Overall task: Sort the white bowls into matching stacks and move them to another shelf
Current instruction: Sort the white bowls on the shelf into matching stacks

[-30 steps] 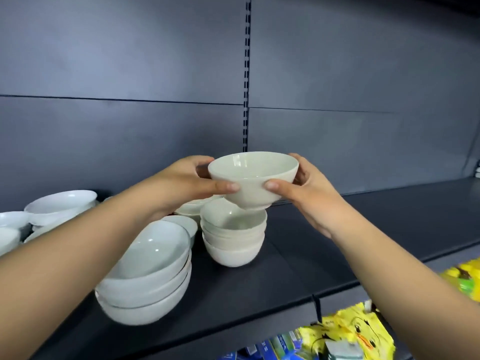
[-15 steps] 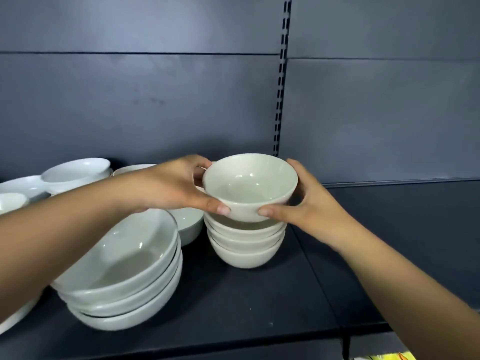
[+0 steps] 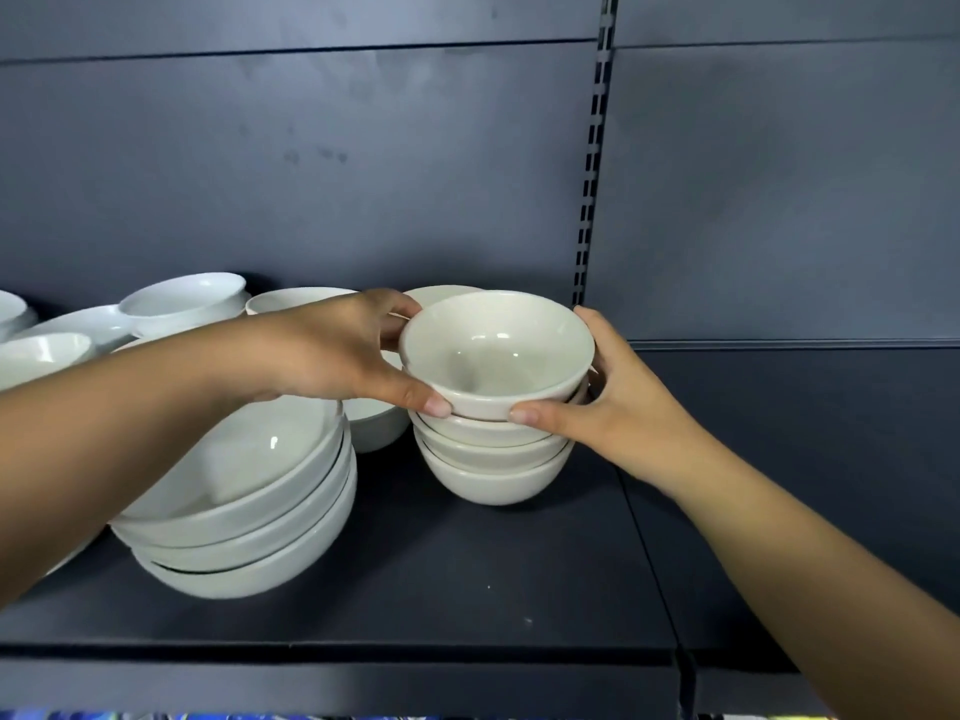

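Nearest you, left of the small stack (image 3: 491, 475), a stack of wide bowls (image 3: 249, 517) sits on the dark shelf (image 3: 415, 589), partly under your left forearm. The small stack is three deep, and the bowl (image 3: 496, 350) you carry is directly above it, mouth up, tipped slightly toward you. I cannot tell whether it is fully seated. Your left hand (image 3: 332, 356) and right hand (image 3: 618, 402) clamp it from opposite sides, thumbs on its near wall, both equally close. I judge the move to be straight down, then letting go. Behind and left of the small stack lie loose bowls (image 3: 182, 304).
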{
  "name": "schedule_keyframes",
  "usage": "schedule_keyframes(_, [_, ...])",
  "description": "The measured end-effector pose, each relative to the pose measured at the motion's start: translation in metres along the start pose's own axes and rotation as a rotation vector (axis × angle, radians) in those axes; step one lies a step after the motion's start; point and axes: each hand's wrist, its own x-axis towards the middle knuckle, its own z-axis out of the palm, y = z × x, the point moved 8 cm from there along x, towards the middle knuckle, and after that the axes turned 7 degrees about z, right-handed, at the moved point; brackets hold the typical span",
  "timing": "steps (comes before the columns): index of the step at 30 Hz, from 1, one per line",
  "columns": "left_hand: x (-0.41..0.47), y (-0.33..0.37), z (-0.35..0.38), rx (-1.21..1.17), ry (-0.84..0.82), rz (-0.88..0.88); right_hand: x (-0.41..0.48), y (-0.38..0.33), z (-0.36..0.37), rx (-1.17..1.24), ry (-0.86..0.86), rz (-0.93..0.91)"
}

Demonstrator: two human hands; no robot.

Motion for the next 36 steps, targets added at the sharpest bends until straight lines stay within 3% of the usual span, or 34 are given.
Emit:
schedule_keyframes(11, [-0.002, 0.002, 0.006, -0.032, -0.039, 0.043, 0.0, 0.002, 0.0, -0.002, -0.02, 0.011])
schedule_keyframes(15, [-0.002, 0.004, 0.009, 0.061, -0.098, 0.048, 0.003, 0.009, 0.002, -0.046, -0.114, 0.075])
schedule_keyframes(18, [0.0, 0.011, 0.008, 0.157, -0.017, 0.068, 0.001, 0.008, -0.004, 0.001, -0.18, 0.087])
schedule_keyframes(23, [-0.011, 0.062, 0.028, 0.49, 0.069, 0.516, 0.02, 0.031, -0.063, 0.218, 0.125, 0.159])
schedule_keyframes(27, [-0.013, 0.076, 0.045, 0.585, 0.08, 0.652, 0.042, 0.063, -0.088, 0.097, 0.202, 0.228])
schedule_keyframes(36, [-0.007, 0.069, 0.046, 0.429, 0.095, 0.538, 0.076, 0.092, -0.065, -0.185, 0.09, 0.2])
